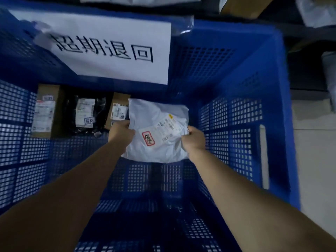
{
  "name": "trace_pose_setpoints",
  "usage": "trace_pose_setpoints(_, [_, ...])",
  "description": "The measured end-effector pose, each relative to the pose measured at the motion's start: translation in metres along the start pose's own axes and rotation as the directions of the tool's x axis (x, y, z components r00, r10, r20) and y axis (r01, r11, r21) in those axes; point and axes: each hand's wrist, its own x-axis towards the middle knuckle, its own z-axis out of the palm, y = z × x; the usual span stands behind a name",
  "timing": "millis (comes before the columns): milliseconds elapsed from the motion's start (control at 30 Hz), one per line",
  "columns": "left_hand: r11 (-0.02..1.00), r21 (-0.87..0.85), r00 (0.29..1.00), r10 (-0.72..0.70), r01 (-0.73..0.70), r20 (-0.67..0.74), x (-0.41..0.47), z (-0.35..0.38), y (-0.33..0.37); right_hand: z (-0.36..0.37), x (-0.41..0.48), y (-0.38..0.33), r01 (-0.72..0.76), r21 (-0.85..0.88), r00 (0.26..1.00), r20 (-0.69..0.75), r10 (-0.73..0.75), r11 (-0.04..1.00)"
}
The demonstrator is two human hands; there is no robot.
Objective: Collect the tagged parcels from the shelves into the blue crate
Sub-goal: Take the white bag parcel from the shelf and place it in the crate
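Both my arms reach down into the deep blue crate (pixel 254 99). A white poly-bag parcel (pixel 156 117) with a shipping label and a red-bordered tag lies low near the crate's floor. My left hand (pixel 121 132) grips its left edge and my right hand (pixel 195 138) grips its right edge. Along the far wall of the floor lie a brown carton (pixel 45 113), a black bag parcel (pixel 85 113) and a second brown carton (pixel 118 110), each labelled; the white parcel overlaps the second carton.
A large white paper sign (pixel 109 50) with black characters hangs on the crate's far wall. Beyond the crate, dark shelves hold more parcels (pixel 316 11) and a cardboard box (pixel 241 4). Pale floor (pixel 314 142) shows on the right.
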Motion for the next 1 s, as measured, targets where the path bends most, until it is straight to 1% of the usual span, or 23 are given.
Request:
trace_pose_setpoints(100, [0.996, 0.063, 0.998, 0.06, -0.059, -0.008, 0.043, 0.015, -0.016, 0.029, 0.037, 0.007, 0.02, 0.054, 1.0, -0.015, -0.019, 0.998])
trace_pose_setpoints(233, [0.991, 0.036, 0.987, 0.134, -0.132, -0.085, 0.096, 0.034, -0.037, 0.062, 0.077, 0.014, 0.071, 0.124, 0.995, -0.078, -0.061, 0.99])
trace_pose_setpoints(300, [0.981, 0.071, 0.979, 0.187, -0.182, -0.081, 0.114, 0.046, -0.045, 0.078, 0.095, 0.023, 0.063, 0.159, 0.994, -0.095, -0.048, 0.985])
trace_pose_setpoints(333, [0.974, 0.099, 0.976, 0.211, -0.205, -0.059, 0.121, 0.053, -0.049, 0.087, 0.104, 0.029, 0.039, 0.163, 0.997, -0.068, -0.028, 0.986])
trace_pose_setpoints(400, [0.956, 0.182, 0.973, 0.227, -0.23, 0.039, 0.133, 0.07, -0.062, 0.102, 0.117, 0.042, -0.012, 0.16, 1.0, 0.029, 0.007, 0.987])
trace_pose_setpoints(433, [0.936, 0.26, 0.97, 0.216, -0.239, 0.113, 0.137, 0.078, -0.071, 0.108, 0.121, 0.048, -0.031, 0.158, 0.996, 0.084, 0.018, 0.987])
trace_pose_setpoints(500, [0.854, 0.456, 0.955, 0.142, -0.251, 0.26, 0.143, 0.089, -0.092, 0.116, 0.125, 0.059, -0.047, 0.13, 0.987, 0.16, 0.026, 0.99])
trace_pose_setpoints(533, [0.808, 0.529, 0.948, 0.105, -0.258, 0.301, 0.147, 0.091, -0.103, 0.118, 0.125, 0.062, -0.036, 0.089, 0.98, 0.197, 0.018, 0.995])
trace_pose_setpoints(600, [0.747, 0.597, 0.936, 0.096, -0.293, 0.339, 0.149, 0.094, -0.117, 0.121, 0.124, 0.064, 0.014, -0.022, 0.967, 0.256, -0.008, 1.0])
trace_pose_setpoints(700, [0.732, 0.595, 0.926, 0.134, -0.332, 0.352, 0.156, 0.096, -0.125, 0.127, 0.128, 0.065, 0.112, -0.176, 0.959, 0.276, -0.061, 0.978])
trace_pose_setpoints(800, [0.723, 0.602, 0.918, 0.115, -0.339, 0.379, 0.167, 0.097, -0.126, 0.13, 0.134, 0.061, 0.226, -0.35, 0.93, 0.355, -0.094, 0.909])
trace_pose_setpoints(867, [0.723, 0.605, 0.919, 0.104, -0.332, 0.38, 0.169, 0.095, -0.125, 0.128, 0.135, 0.061, 0.292, -0.437, 0.919, 0.374, -0.124, 0.851])
trace_pose_setpoints(900, [0.707, 0.623, 0.921, 0.107, -0.335, 0.375, 0.167, 0.093, -0.126, 0.126, 0.132, 0.062, 0.319, -0.475, 0.916, 0.377, -0.138, 0.82])
trace_pose_setpoints(933, [0.684, 0.64, 0.92, 0.123, -0.35, 0.372, 0.163, 0.089, -0.127, 0.123, 0.128, 0.065, 0.342, -0.506, 0.913, 0.38, -0.152, 0.792])
trace_pose_setpoints(1000, [0.636, 0.641, 0.894, 0.199, -0.429, 0.401, 0.152, 0.078, -0.128, 0.116, 0.115, 0.068, 0.386, -0.547, 0.901, 0.395, -0.178, 0.742])
